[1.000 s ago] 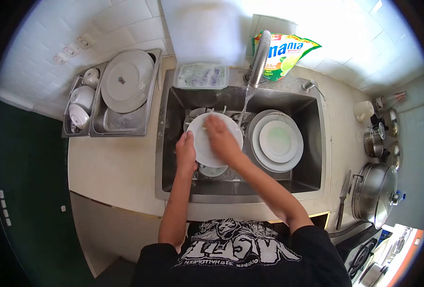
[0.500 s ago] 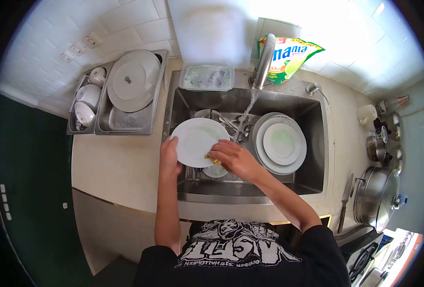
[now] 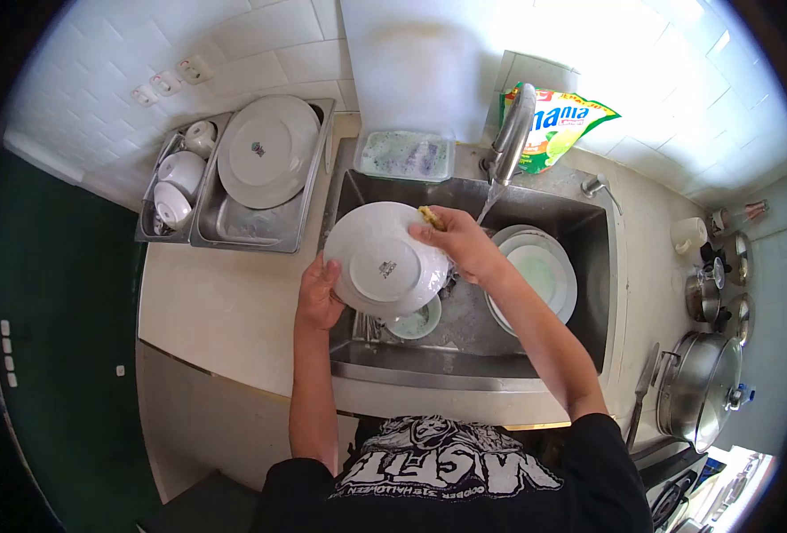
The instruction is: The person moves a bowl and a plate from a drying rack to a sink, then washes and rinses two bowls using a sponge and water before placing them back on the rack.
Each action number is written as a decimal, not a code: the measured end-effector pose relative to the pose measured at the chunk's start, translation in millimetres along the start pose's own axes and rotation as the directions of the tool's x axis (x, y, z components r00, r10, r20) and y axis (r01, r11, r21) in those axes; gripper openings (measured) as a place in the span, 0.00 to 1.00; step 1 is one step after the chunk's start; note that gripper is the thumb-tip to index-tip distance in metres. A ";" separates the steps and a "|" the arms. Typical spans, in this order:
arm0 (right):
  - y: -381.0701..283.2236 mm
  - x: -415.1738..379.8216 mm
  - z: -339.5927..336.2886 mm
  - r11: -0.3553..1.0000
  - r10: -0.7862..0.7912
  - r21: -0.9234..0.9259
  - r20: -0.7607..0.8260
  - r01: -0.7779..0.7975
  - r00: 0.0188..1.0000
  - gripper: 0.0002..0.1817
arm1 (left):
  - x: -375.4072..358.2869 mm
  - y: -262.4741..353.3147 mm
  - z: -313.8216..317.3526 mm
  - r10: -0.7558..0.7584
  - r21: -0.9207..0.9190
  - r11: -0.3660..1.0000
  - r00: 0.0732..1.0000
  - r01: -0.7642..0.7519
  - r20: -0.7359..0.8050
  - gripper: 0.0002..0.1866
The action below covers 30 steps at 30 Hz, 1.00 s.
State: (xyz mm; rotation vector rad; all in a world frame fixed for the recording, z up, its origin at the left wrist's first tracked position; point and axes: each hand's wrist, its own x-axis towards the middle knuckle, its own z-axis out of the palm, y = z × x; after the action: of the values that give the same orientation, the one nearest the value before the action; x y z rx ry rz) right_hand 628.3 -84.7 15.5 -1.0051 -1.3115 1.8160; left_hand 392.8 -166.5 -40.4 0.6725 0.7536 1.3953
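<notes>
A white plate (image 3: 380,258), its underside with a small dark mark facing me, is tilted over the left part of the sink (image 3: 465,362). My left hand (image 3: 321,296) grips its left edge. At the plate's upper right edge, my right hand (image 3: 457,242) holds a yellow sponge (image 3: 430,218). Water runs from the faucet (image 3: 512,133) just beyond my right hand. Below the plate sits a small bowl (image 3: 416,322) beside some cutlery (image 3: 367,327). Stacked soapy plates (image 3: 544,280) stand in the sink's right part.
Metal trays (image 3: 260,233) with a large plate and several cups stand at the left. Behind the sink are a tub of suds (image 3: 404,155) and a green-yellow bag (image 3: 558,129). To the right lie a knife (image 3: 644,391), a lidded pot (image 3: 700,391) and a mug (image 3: 688,234).
The plate has been turned so its underside shows. My right hand and the sponge have moved from its lower right edge to its upper right edge. The whole view has shifted slightly.
</notes>
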 end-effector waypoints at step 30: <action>61.6 -33.7 33.9 0.088 -0.632 -0.802 0.414 0.591 0.656 0.24 | 14.4 -23.7 20.1 -0.026 -0.304 0.949 0.937 -0.087 -0.349 0.19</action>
State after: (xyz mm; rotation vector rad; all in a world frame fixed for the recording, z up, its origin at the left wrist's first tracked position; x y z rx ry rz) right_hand 609.7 -145.0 -30.3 -0.6982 -2.3298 0.2566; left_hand 423.5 -153.4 -48.1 0.1846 0.7728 1.6439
